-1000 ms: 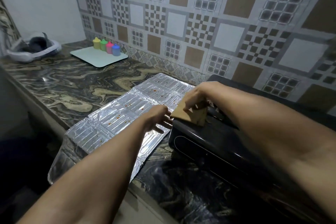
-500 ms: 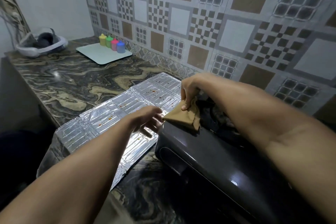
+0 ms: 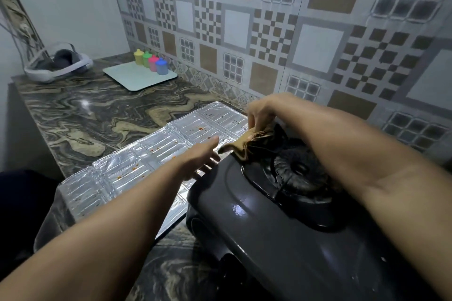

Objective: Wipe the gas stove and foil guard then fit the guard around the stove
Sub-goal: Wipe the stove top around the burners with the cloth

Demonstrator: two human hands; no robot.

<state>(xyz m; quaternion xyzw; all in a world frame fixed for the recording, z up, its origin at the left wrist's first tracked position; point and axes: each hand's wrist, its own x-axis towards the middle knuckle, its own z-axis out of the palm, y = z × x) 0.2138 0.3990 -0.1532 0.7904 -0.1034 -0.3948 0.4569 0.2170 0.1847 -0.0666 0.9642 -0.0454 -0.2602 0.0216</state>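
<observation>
Clearly the wiping of the gas stove (image 3: 281, 222) is under way: the right hand (image 3: 260, 113) has its fingers pinched together on a crumpled brown cloth (image 3: 247, 145), pressing it onto the far left corner of the stove top, just beside the burner (image 3: 297, 171). The left hand (image 3: 199, 157) lies with fingers spread and holding nothing, resting at the stove's left edge where it meets the foil guard (image 3: 146, 166), which lies unfolded flat on the counter to the left of the stove and is dotted with small orange-red spots. The likeliest trouble, as I judge it, is the cloth snagging on the raised burner or its pan support as it sweeps right, which could drag the loose parts or jolt the stove; the steadying left hand looks meant to prevent that. That same hand could also crease or dent the thin foil if weight goes onto it, and the near end of the guard hangs past the counter's edge, so a nudge might slide it off. The marbled dark counter (image 3: 97, 115) is glossy and probably slippery under the sheet. Far to the left stand four coloured bottles (image 3: 151, 62) on a pale tray (image 3: 139, 78), and a headset (image 3: 58, 63) sits in the far corner. Patterned brown and white tiles (image 3: 269, 32) cover the wall behind, and the light is dim.
</observation>
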